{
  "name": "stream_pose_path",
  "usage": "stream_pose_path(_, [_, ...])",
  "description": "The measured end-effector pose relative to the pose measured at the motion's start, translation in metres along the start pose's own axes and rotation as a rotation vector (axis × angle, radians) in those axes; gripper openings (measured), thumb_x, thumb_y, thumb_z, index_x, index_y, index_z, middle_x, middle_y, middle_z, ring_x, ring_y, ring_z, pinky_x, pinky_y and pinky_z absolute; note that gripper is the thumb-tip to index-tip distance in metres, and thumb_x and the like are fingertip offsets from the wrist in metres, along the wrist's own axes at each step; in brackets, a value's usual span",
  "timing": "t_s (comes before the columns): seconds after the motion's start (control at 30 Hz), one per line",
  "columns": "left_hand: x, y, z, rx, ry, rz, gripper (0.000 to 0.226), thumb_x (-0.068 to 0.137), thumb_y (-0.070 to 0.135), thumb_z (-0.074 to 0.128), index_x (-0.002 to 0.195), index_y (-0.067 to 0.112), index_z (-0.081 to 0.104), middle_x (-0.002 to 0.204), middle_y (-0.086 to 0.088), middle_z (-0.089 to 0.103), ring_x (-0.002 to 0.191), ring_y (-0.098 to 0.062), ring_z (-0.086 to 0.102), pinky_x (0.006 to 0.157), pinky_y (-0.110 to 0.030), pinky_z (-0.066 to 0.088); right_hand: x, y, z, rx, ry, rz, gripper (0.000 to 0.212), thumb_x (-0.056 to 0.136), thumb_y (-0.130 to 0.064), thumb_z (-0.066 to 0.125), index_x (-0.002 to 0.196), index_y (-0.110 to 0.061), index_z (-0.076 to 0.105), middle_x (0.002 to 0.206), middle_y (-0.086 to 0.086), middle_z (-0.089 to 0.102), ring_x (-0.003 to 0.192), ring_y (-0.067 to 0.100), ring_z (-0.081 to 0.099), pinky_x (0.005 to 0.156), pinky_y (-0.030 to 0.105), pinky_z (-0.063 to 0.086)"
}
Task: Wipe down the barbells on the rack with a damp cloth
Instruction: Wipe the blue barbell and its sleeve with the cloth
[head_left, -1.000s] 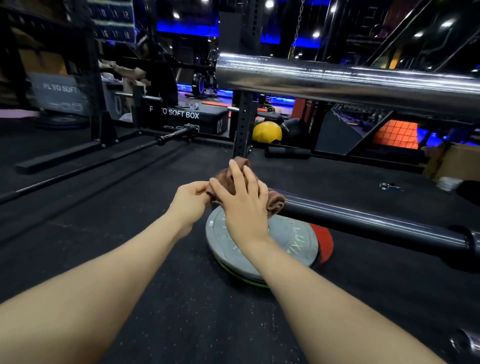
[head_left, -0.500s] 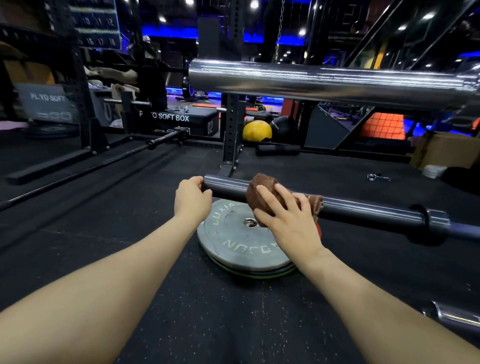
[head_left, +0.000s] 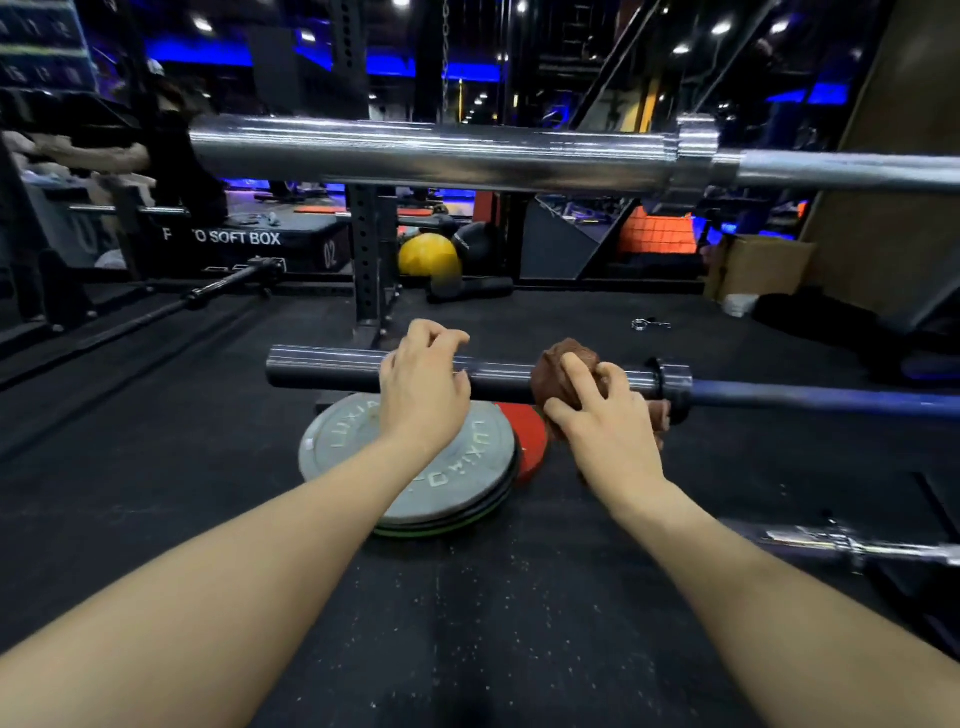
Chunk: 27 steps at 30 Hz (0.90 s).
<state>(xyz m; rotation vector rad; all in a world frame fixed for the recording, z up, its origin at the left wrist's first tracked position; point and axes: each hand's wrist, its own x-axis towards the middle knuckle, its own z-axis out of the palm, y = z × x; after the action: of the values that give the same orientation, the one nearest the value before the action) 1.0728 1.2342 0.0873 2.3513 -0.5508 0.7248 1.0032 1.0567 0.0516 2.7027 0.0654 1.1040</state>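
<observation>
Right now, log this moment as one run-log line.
right hand: presses brown cloth on dark barbell sleeve | left hand: rests on sleeve | chrome barbell: untouched

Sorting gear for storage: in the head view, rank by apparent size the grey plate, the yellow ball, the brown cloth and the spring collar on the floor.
1. grey plate, though it is also nearest the camera.
2. yellow ball, farther back, so it probably looks smaller than it is.
3. brown cloth, partly hidden by the right hand.
4. spring collar.

2 bare forearms, no sleeves in view, left hand (head_left: 423, 395), right hand (head_left: 608, 431), seemingly ringless
</observation>
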Motion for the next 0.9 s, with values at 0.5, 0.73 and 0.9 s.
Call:
stream_pose_path(0.5, [-0.005,0.099,0.065,0.063,-0.162,0.263,0.044,0.089,0.025,0.060,0.131,0.027,0.051,0.126,0.007,0.049,0.118,-0.016,0.045,0.101,-0.031,0.030,-0.036,0.074,-0.046,0.348,-0.030,0.311,0.043,0.074,-0.003,0.073,0.108,-0.030,0.071,0.138,0.004,0.046,0.106,0.034,0.048,0.067,0.045,0.053])
stream_pose_path(0.73, [0.003,0.108,0.083,0.336,-0.147,0.344,0.045,0.089,0.027,0.062,0.132,0.028,0.052,0.126,0.008,0.052,0.111,-0.018,0.051,0.090,-0.031,0.041,-0.055,0.083,-0.031,0.404,-0.115,0.350,0.038,0.083,-0.002,0.063,0.109,-0.029,0.072,0.148,-0.003,0.033,0.117,0.029,0.037,0.085,0.044,0.046])
stream_pose_path(0.9, [0.010,0.114,0.083,0.339,-0.167,0.327,0.040,0.091,0.020,0.060,0.129,0.030,0.056,0.118,0.006,0.056,0.105,-0.020,0.051,0.081,-0.032,0.042,-0.079,0.084,-0.019,0.423,-0.243,0.359,0.042,0.086,-0.004,0.061,0.115,-0.034,0.069,0.146,-0.008,0.029,0.118,0.022,0.033,0.090,0.040,0.046])
